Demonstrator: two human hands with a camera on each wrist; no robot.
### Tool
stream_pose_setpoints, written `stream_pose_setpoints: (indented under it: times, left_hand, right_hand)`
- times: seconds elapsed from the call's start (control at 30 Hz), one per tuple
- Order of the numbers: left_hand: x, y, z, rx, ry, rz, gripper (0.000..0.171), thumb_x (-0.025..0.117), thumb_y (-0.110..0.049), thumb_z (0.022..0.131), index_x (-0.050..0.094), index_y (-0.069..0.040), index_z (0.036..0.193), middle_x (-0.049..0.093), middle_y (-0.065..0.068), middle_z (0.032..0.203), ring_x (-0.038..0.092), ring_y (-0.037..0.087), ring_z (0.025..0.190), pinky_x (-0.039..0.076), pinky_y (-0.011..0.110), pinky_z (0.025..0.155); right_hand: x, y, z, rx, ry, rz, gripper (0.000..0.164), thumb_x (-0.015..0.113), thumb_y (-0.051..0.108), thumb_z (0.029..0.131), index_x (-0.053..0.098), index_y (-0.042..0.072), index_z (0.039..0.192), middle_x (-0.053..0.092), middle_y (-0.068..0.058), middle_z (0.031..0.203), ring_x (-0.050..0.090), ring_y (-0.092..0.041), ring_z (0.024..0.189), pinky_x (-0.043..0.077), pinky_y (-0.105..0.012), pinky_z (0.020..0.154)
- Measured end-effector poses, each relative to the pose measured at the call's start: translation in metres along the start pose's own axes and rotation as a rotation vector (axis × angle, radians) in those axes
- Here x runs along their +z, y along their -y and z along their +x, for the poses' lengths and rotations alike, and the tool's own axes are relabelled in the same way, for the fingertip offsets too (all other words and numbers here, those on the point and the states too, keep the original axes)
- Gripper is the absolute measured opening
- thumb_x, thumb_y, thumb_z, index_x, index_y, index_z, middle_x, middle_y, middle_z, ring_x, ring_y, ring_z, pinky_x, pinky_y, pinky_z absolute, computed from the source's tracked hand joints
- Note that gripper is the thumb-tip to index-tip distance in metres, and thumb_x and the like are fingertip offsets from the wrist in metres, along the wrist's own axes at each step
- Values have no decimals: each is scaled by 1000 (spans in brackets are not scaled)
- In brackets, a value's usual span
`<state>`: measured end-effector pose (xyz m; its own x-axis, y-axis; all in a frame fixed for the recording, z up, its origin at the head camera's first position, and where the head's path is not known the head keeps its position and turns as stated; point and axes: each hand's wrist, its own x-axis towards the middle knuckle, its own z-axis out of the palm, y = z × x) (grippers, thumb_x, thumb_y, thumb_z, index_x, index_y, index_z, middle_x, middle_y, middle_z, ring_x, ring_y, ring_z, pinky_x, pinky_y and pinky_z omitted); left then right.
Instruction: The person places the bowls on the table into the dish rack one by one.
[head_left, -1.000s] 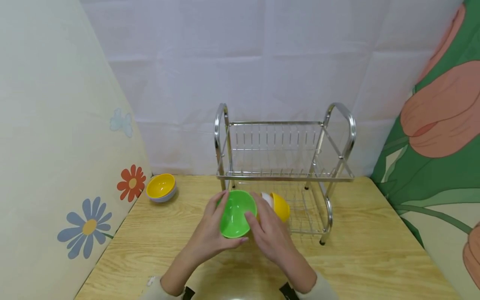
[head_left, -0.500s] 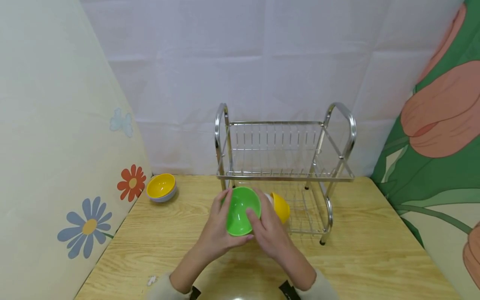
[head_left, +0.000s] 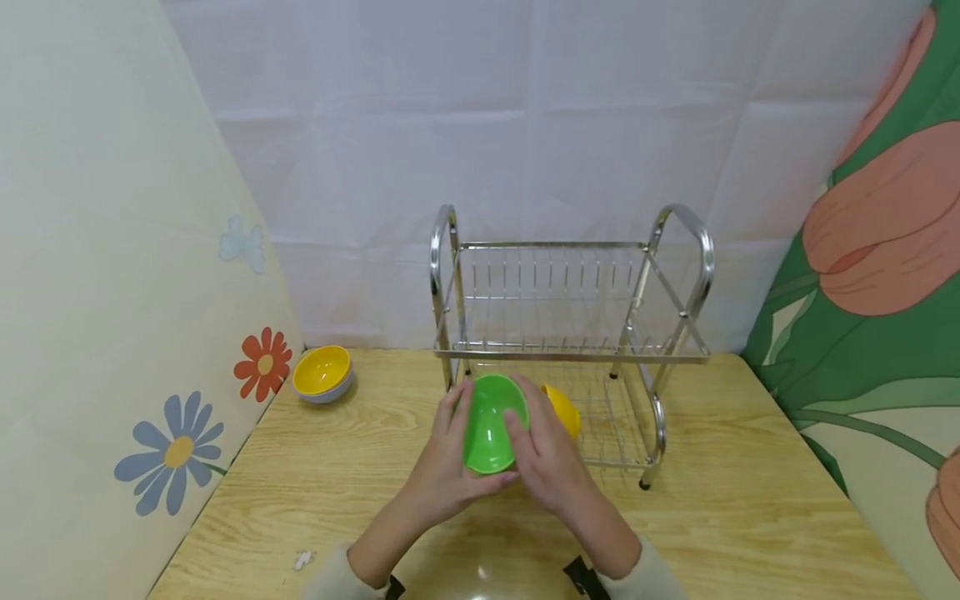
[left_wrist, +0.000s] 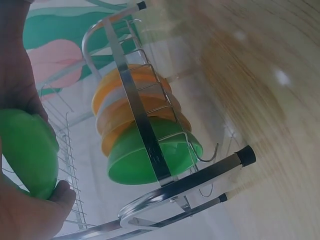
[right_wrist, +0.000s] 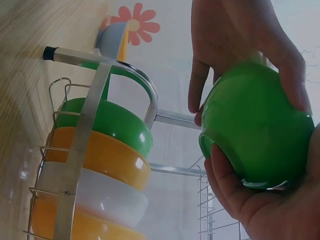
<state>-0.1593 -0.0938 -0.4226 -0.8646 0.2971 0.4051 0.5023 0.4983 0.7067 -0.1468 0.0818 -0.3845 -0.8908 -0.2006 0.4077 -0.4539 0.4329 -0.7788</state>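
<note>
Your left hand and right hand grip the glossy green bowl before the two-tier dish rack; judged light, stiff, slightly slippery, best held by opposite sides.

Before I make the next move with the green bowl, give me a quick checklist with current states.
1. Held green bowl gripped by left hand and right hand: ok.
2. Its opening matches the racked bowls: not ok; it faces the head camera, theirs face left.
3. Lower-tier row on edge, left to right racked green bowl, yellow bowl, white bowl, second yellow bowl: ok.
4. Enough room at the row's left end: cannot tell; the hands hide it from above.
5. All bowls racked: not ok; another yellow bowl sits inside a grey-blue bowl on the table.
</note>
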Motion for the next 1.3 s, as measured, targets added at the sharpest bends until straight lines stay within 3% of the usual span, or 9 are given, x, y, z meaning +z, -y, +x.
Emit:
stream_pose_setpoints:
  times: [0.17,0.4,0.6,0.83,1.07,1.3]
  left_hand:
    - [-1,-2,-1,2,39,18,128,85,-61,71,1,-32,163,17,4,166,51,30,131,52,46,99]
    - [-6,-4,-3,14,94,75,128,86,-57,73,-4,-36,162,17,7,167,50,30,135,50,47,102]
    - [-13,-2,-1,46,131,147,127,84,-57,75,-6,-34,162,17,10,168,39,34,143,45,53,107]
    - [-26,4,1,78,97,229,118,81,-57,79,6,-27,164,24,13,165,43,37,140,47,52,105]
    - [-41,18,0,112,56,284,107,82,-46,82,18,-20,164,27,12,164,41,34,142,46,50,107]
    - [-58,32,-2,106,40,341,98,77,-50,87,26,-12,161,24,9,166,38,36,144,47,54,105]
  right_hand:
    - [-6,0,-1,-8,-21,-59,46,40,26,110,37,17,156,54,-7,139,62,-18,101,57,-23,74]
    - [-13,0,0,2,11,-131,47,38,29,111,38,16,156,53,-7,143,63,-17,101,57,-25,76]
    - [-20,2,1,1,8,-207,46,38,32,110,43,17,154,57,-8,140,65,-21,101,59,-35,77]
    - [-28,2,1,-16,8,-290,45,39,33,110,45,18,152,59,-9,139,65,-25,104,59,-45,82]
    - [-36,-2,0,-6,24,-341,48,35,38,110,45,16,152,52,-10,150,55,-36,130,49,-60,100]
    - [-45,-10,-3,27,10,-376,48,35,39,110,46,15,151,54,-12,148,56,-39,128,49,-63,98]
